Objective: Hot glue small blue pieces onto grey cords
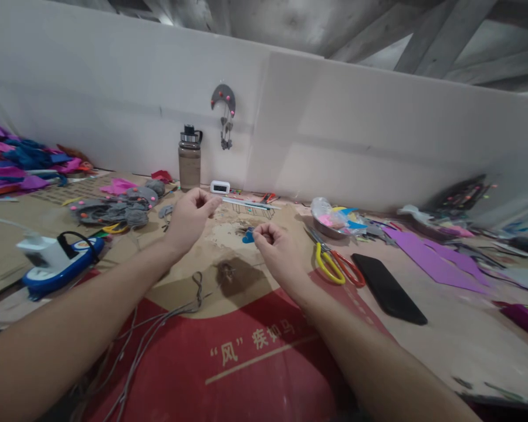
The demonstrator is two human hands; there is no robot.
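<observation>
My left hand (190,220) is raised over the middle of the table, thumb and fingers pinched together. Whatever it may hold is too small to make out. Just past its fingertips runs a thin pale stick (249,203); whether they touch, I cannot tell. My right hand (276,249) is closed in a pinch, with a small flat blue piece (248,236) at its fingertips. Below and between the hands, a dark brownish tangle (226,271) shows against the board. Grey cords (158,319) trail from there toward the lower left.
Yellow-and-red-handled scissors (334,266) and a black phone (389,288) lie right. Behind them stands a metal bowl (330,230) of scraps. Grey felt pieces (114,208), a blue power strip (64,266) and a bottle (189,161) are left. A moon ornament (223,99) hangs on the wall.
</observation>
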